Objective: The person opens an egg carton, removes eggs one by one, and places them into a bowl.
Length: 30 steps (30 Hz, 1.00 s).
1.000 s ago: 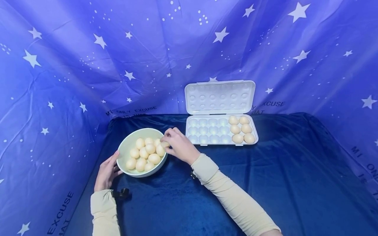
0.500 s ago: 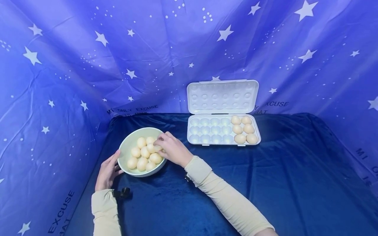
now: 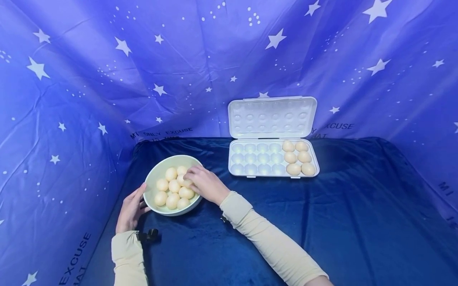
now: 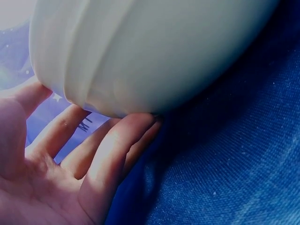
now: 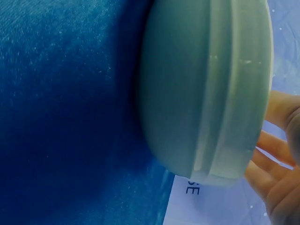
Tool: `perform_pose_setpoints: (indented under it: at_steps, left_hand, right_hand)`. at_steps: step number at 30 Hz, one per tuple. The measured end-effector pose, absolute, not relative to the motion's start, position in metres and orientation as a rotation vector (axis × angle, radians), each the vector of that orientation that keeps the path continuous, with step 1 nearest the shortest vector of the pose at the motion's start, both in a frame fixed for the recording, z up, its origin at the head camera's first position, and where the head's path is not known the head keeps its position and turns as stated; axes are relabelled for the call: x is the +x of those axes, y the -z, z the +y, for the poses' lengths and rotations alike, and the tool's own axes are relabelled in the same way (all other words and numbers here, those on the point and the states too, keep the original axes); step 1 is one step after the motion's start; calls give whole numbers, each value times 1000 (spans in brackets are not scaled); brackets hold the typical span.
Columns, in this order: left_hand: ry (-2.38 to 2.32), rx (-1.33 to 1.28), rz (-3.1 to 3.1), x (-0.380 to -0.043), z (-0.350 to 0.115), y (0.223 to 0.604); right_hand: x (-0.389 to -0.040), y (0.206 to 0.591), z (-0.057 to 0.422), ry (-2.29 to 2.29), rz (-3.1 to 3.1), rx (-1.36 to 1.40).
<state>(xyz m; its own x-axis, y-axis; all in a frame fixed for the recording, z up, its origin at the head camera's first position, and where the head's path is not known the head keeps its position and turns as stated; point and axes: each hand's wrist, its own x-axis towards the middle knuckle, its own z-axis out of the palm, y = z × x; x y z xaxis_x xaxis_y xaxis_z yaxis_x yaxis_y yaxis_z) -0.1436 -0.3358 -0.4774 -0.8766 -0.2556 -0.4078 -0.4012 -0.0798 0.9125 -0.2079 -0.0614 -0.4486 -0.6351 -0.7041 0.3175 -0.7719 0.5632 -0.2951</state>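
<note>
Bowl [image 3: 152,178] sits lower left of centre on desk [image 3: 322,222]. Left hand [image 3: 130,208] w/ straight fingers [image 4: 112,150] touches its side. Right hand [image 3: 204,184] fingers curl over an egg [image 3: 182,179] in bowl; grip unclear.

On the star-print backdrop [image 3: 107,99] you can read "MI ONLY EXCUSE" at 9 o'clock of the egg tray [image 3: 250,163], "EXCUSE" at its 3 o'clock, and "EXCUSE" again near your left sleeve [image 3: 127,254].

A makeshift recording booth: star-printed blue cloth [image 3: 200,59] walls rise behind and beside a desk [image 3: 340,222] draped in dark blue velvet.
</note>
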Motion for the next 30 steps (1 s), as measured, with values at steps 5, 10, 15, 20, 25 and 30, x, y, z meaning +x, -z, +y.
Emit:
perform_pose_setpoints:
  at_steps: [5, 10, 15, 20, 25, 30]
  left_hand:
    - [-2110, -728, 2064, -143, -335, 477]
    - [-2112, -731, 2060, -143, -335, 477]
    - [-2108, -734, 2067, -143, -335, 478]
    - [-2097, -732, 2072, -143, -333, 476]
    - [-2079, -739, 2073, -143, -334, 476]
    - [-2053, -752, 2075, -143, -335, 477]
  right_hand:
    - [-207, 452, -63, -611, -2637, 1255]
    - [-206, 454, -65, -604, -2636, 1258]
    - [-205, 455, -66, -592, -2648, 1258]
    - [-203, 453, -65, -558, -2647, 1256]
    - [-201, 452, -61, -537, -2622, 1265]
    - [-199, 449, -56, -513, -2586, 1280]
